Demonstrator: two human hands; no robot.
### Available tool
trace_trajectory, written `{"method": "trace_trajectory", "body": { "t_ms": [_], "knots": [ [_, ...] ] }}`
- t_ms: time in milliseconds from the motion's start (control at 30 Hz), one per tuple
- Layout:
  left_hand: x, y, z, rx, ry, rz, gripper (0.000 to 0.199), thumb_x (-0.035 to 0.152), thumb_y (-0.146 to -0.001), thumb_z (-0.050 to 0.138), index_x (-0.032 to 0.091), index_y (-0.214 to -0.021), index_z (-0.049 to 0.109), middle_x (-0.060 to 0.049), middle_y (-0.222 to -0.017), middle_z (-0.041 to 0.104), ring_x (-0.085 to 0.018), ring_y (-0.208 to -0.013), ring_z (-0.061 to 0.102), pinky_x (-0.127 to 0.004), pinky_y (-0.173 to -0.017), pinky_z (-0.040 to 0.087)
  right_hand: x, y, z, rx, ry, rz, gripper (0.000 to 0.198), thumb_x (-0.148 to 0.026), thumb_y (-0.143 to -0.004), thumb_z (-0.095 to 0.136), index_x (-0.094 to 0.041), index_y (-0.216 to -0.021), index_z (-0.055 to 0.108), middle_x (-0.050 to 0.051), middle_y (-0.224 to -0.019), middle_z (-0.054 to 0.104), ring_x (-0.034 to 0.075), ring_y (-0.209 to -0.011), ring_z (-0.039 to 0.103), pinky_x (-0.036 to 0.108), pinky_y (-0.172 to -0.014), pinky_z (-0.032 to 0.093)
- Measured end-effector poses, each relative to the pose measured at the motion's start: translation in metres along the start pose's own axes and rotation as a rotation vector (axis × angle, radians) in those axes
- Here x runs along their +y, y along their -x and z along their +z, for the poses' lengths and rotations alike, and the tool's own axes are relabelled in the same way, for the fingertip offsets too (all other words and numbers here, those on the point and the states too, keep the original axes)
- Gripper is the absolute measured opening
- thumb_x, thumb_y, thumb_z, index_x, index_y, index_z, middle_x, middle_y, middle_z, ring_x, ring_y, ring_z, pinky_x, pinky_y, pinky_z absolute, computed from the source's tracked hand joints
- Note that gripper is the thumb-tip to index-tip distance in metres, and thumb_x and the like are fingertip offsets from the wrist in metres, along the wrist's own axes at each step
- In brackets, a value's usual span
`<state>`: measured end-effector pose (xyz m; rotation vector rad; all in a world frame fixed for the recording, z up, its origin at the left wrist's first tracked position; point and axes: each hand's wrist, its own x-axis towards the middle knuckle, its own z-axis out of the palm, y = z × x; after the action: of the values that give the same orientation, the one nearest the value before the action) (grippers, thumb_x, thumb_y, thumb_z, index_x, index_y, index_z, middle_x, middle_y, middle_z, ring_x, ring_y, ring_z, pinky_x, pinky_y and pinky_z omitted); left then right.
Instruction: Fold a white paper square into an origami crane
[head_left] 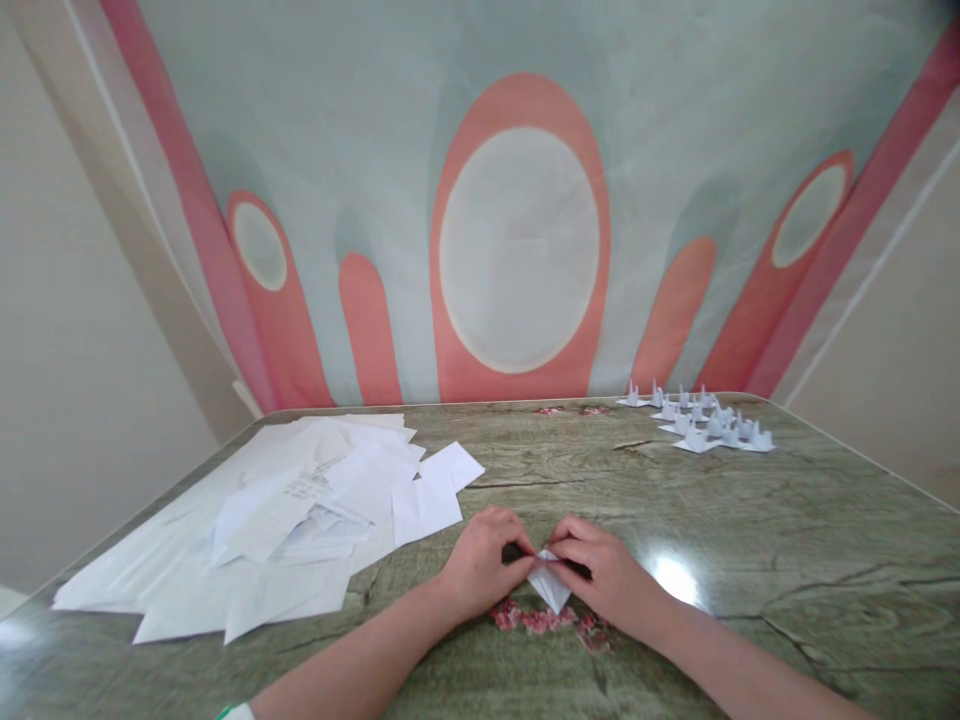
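A small piece of white paper folded into a diamond shape (553,588) is between my two hands, just above the wood-patterned table (525,480). My left hand (489,560) pinches its upper left edge between thumb and fingers. From the other side, my right hand (604,570) grips the upper right edge, its thumb below the index finger. The paper's lower point faces toward me. Fingertips of both hands nearly meet at the top, hiding part of the folds there.
A spread pile of white paper sheets (292,520) covers the table's left side, with square pieces (427,508) at its right edge. Several folded paper cranes (712,425) stand at the back right. Pink flower patterns (536,618) show below my hands. A patterned wall (517,390) rises behind the table.
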<state>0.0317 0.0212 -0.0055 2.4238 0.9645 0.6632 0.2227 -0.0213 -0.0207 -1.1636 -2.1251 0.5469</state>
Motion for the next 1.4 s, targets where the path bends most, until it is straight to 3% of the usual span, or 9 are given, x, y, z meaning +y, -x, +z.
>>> {"method": "trace_trajectory", "body": {
  "t_ms": [367, 933, 1400],
  "knots": [
    [0.004, 0.002, 0.004, 0.059, 0.019, -0.032, 0.010, 0.013, -0.070, 0.062, 0.019, -0.068, 0.068, 0.000, -0.072, 0.065, -0.015, -0.074, 0.057, -0.026, -0.074, 0.041, 0.003, 0.000, 0.000, -0.004, -0.009, -0.019, 0.017, -0.017, -0.084, 0.050, -0.019, -0.086, 0.067, 0.005, -0.086, 0.057, 0.015, -0.080, 0.055, 0.027, -0.072, 0.044],
    [0.000, 0.005, 0.004, 0.029, 0.001, -0.008, 0.008, 0.018, -0.072, 0.064, 0.021, -0.076, 0.069, 0.000, -0.079, 0.065, -0.015, -0.076, 0.058, -0.025, -0.073, 0.042, 0.006, 0.003, 0.002, -0.006, 0.042, -0.057, 0.021, -0.015, -0.084, 0.049, -0.019, -0.093, 0.067, 0.006, -0.085, 0.058, 0.016, -0.080, 0.055, 0.028, -0.072, 0.045],
    [0.012, 0.007, -0.004, -0.118, -0.463, 0.259, 0.013, 0.023, -0.086, 0.051, 0.019, -0.086, 0.063, -0.003, -0.087, 0.062, -0.018, -0.084, 0.054, -0.031, -0.075, 0.040, 0.003, 0.006, -0.011, -0.182, 0.375, -0.223, 0.024, -0.012, -0.089, 0.038, -0.015, -0.100, 0.059, 0.008, -0.094, 0.055, 0.019, -0.086, 0.048, 0.032, -0.077, 0.042]
  ]
}}
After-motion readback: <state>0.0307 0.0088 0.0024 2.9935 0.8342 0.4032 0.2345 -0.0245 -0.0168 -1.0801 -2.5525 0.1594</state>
